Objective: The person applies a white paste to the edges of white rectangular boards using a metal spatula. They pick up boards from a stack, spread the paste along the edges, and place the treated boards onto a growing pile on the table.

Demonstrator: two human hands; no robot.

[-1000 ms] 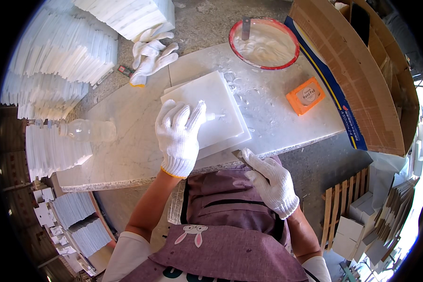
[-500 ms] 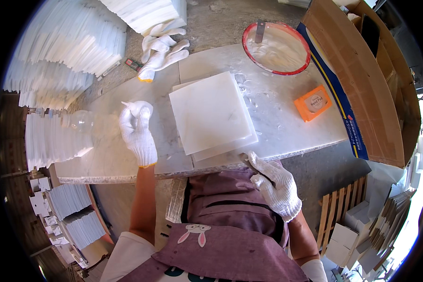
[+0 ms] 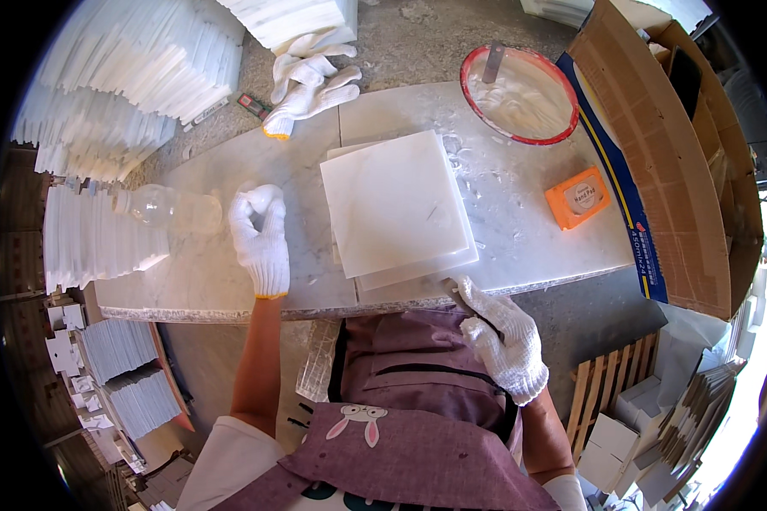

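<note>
Left hand (image 3: 260, 234) reaches the clear bottle (image 3: 169, 208), fingers curled, nothing gripped yet; right hand (image 3: 501, 336) clutches a thin tool at the bench (image 3: 230, 289) edge. Next needs a firm bottle grip.

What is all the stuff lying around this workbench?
stone slab worktop: one, pale grey, under everything
square tiles: a small stack, white, middle of the slab
clear plastic bottle: one, lying on its side at the slab's left end
spare gloves: a pair, white, far edge
round basin: one, red rim, whitish contents, a flat tool standing in it, far right
orange pad: one, right side
tile stacks: many, white, left of the slab
cardboard box: one, brown, right
left hand: white glove, beside the bottle
right hand: white glove, at the near edge, gripping a thin dark tool
</note>
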